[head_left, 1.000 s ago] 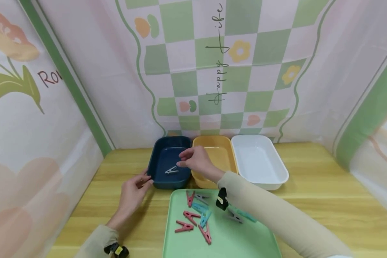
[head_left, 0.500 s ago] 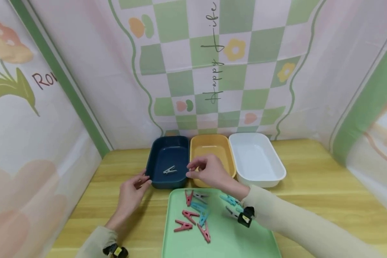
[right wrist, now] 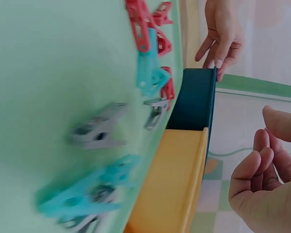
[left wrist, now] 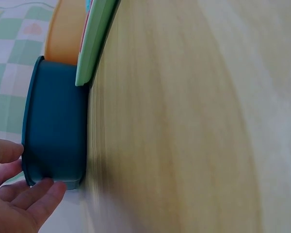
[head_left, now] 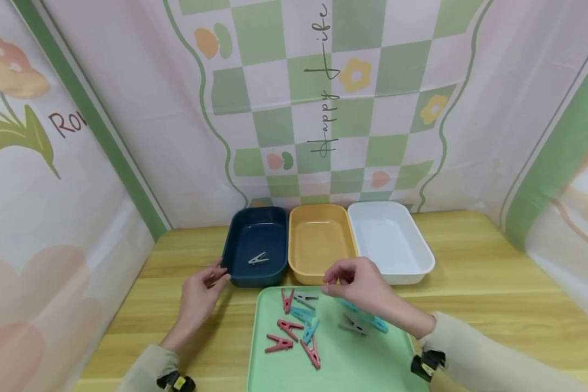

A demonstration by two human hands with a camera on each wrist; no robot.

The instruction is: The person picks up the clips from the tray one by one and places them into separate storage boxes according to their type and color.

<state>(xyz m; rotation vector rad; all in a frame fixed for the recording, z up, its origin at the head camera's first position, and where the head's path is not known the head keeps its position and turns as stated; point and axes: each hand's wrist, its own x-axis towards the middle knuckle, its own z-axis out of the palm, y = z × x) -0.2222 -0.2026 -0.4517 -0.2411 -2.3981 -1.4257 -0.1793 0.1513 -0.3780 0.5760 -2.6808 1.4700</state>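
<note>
My left hand (head_left: pixel 199 296) touches the near left corner of a navy blue box (head_left: pixel 259 279), fingertips and thumb at its rim and wall. One grey clothespin (head_left: pixel 258 258) lies inside that box. Above the far edge of a green tray (head_left: pixel 333 359), my right hand (head_left: pixel 367 288) hangs with loosely bent fingers and nothing between them. Below it on the tray are teal clothespins (head_left: pixel 379 324) and a grey clothespin (head_left: pixel 354 325). Several red clothespins (head_left: pixel 279 343), more teal ones and another grey clothespin (right wrist: pixel 156 112) spread over the tray's left part.
A yellow box (head_left: pixel 320 245) and a white box (head_left: pixel 392 239) stand in a row to the right of the navy one. All rest on a wooden table (head_left: pixel 480 272). A printed curtain (head_left: pixel 269 87) rises right behind the boxes.
My right hand has drawn back from over the navy box, past the yellow box, to the right and nearer, above the green tray. My left hand has stayed at the navy box.
</note>
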